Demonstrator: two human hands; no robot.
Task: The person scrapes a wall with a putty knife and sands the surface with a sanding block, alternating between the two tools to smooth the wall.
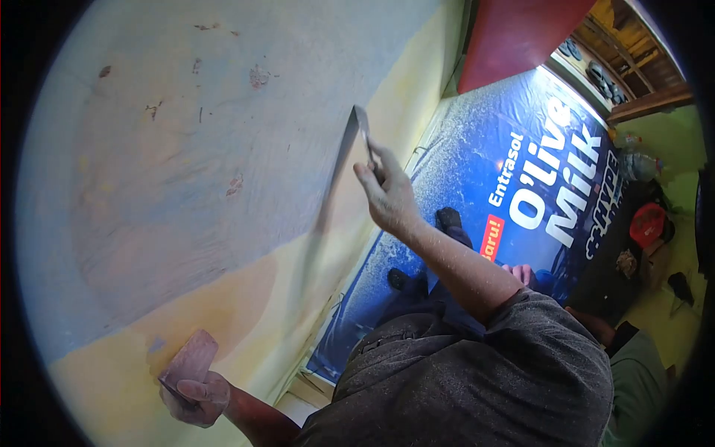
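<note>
My right hand (389, 195) is closed around a putty knife (362, 123), with the blade seen nearly edge-on close to the wall (298, 171). A dark shadow of the knife falls across the paint beside it. Down at the lower left, my left hand (195, 398) grips a flat scraper (194, 359) whose broad face looks coated in pinkish-brown paste, the thumb lying over its lower end. The wall is greyish blue above and yellow below, with several small chipped patches (259, 77). Pale dust covers my right forearm.
A blue printed banner (477, 149) dusted with white powder covers the floor under my feet. A red panel (521, 37) stands at the top. Plastic bottles (639, 165) and a red round object (648, 225) lie at the right. Another person in a green shirt (639, 391) is close by my right side.
</note>
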